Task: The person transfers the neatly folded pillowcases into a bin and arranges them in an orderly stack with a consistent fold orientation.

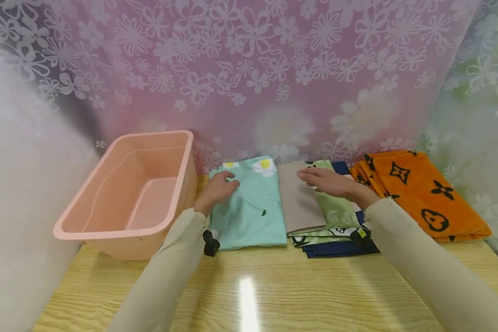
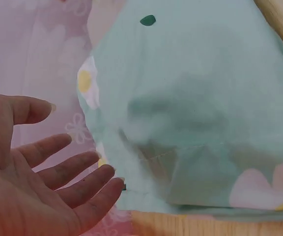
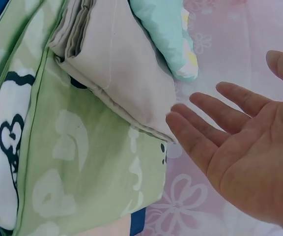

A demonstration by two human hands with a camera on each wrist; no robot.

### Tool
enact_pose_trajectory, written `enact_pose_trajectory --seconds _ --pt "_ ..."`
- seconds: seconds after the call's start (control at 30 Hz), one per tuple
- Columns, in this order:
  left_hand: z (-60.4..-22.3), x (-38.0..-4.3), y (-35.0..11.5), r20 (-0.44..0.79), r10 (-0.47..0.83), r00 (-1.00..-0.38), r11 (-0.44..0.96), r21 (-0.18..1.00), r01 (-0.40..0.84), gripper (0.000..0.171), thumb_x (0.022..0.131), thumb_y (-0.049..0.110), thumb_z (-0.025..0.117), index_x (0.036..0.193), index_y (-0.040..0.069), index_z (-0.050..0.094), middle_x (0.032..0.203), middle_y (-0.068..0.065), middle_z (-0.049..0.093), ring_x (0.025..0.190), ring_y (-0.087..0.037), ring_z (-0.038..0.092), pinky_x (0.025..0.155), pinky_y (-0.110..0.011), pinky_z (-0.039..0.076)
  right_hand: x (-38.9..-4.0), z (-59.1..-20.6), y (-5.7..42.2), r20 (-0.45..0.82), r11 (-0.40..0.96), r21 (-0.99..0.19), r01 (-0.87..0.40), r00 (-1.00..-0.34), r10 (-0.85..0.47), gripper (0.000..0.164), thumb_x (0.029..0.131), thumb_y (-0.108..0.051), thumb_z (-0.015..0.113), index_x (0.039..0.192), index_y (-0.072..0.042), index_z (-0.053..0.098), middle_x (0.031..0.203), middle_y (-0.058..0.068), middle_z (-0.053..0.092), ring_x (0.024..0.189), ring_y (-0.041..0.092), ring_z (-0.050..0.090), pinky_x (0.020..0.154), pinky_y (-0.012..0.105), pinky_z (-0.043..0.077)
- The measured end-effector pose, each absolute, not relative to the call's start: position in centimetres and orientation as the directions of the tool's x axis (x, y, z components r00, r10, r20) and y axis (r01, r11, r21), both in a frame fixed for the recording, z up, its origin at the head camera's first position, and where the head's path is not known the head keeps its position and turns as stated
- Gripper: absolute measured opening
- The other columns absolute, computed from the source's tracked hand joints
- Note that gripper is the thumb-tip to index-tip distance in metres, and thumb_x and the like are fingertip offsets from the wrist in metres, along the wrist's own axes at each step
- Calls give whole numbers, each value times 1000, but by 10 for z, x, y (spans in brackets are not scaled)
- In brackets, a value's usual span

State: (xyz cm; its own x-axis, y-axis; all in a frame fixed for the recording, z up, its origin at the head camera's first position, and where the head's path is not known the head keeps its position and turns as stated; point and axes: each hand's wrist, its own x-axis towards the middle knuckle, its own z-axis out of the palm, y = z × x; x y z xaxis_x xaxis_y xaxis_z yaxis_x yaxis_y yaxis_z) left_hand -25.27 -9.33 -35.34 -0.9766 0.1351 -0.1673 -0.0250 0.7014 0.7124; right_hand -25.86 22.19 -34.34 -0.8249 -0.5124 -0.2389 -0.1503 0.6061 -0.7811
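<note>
My left hand (image 1: 221,186) hovers over the upper left part of a folded mint-green cloth (image 1: 249,207) with daisy prints. In the left wrist view its fingers (image 2: 85,167) are spread and loosely bent, holding nothing. My right hand (image 1: 329,181) is above a folded beige cloth (image 1: 299,198) and a green patterned cloth (image 1: 336,207). Its fingers (image 3: 230,115) are extended with nothing in them in the right wrist view. The beige cloth lies partly on the green one, and a navy cloth (image 1: 336,249) shows beneath that. The mint cloth lies beside the beige one.
A pink plastic tub (image 1: 178,203) stands at the left, with no contents visible. A folded orange cloth (image 1: 435,198) with dark motifs lies at the right. All rest on a wooden table (image 1: 290,295). A floral curtain (image 1: 265,83) hangs behind, close to the table's back edge.
</note>
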Motion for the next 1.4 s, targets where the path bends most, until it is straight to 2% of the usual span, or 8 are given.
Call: enact_pose_trajectory --seconds 0.33,0.57,0.63,0.73,1.0,1.13,1.3,1.4 --pt "-360 -260 -101 -294 35 -955 488 839 -240 40 95 26 54 127 3 52 126 -14 51 100 -26 50 91 -47 44 -267 -353 217 -309 495 -869 15 -798 -517 58 104 -38 39 148 -1 27 146 23 36 129 39 41 104 51 35" --pt "-364 -264 -109 -276 -71 -959 510 816 -273 28 92 25 55 108 2 59 94 -4 50 71 -18 43 67 -34 43 -271 -356 209 -328 435 -895 96 -803 -498 55 105 -31 35 146 5 27 142 28 38 125 39 46 101 49 39" --pt "-367 -266 -109 -304 -100 -947 472 824 -314 21 91 25 56 91 4 57 82 -2 46 68 -18 40 70 -37 45 -272 -357 207 -341 429 -895 122 -807 -482 55 105 -31 36 146 4 28 141 27 40 123 39 47 101 49 39" --pt "-371 -269 -110 -361 -136 -923 433 816 -383 22 88 27 59 85 7 50 74 0 39 68 -21 41 76 -43 47 -275 -360 205 -363 414 -896 162 -804 -471 56 104 -32 38 146 4 30 140 27 42 121 38 50 100 48 41" --pt "-373 -271 -117 -337 -167 -927 501 780 -374 51 86 22 57 129 -3 45 101 -11 42 88 -29 43 69 -36 41 -278 -364 197 -409 331 -903 274 -787 -463 55 103 -31 42 144 3 31 138 26 44 116 39 54 95 47 45" --pt "-374 -269 -119 -333 -175 -927 506 777 -374 49 84 18 59 122 -8 45 104 -13 42 89 -29 42 71 -35 40 -278 -365 193 -434 314 -895 317 -784 -444 52 103 -30 43 143 1 32 136 26 46 114 38 56 93 47 47" --pt "-378 -267 -122 -348 -201 -916 550 734 -399 24 81 18 58 91 1 44 84 -7 35 73 -24 37 61 -33 35 -279 -369 188 -470 308 -879 364 -775 -422 50 102 -30 45 142 1 36 135 25 48 112 37 57 93 45 47" --pt "-380 -266 -124 -343 -200 -918 578 715 -393 24 82 19 58 90 0 45 82 -8 37 71 -25 39 57 -33 36 -280 -372 185 -481 314 -872 375 -772 -415 51 102 -29 44 142 0 35 135 24 49 111 36 58 93 44 48"
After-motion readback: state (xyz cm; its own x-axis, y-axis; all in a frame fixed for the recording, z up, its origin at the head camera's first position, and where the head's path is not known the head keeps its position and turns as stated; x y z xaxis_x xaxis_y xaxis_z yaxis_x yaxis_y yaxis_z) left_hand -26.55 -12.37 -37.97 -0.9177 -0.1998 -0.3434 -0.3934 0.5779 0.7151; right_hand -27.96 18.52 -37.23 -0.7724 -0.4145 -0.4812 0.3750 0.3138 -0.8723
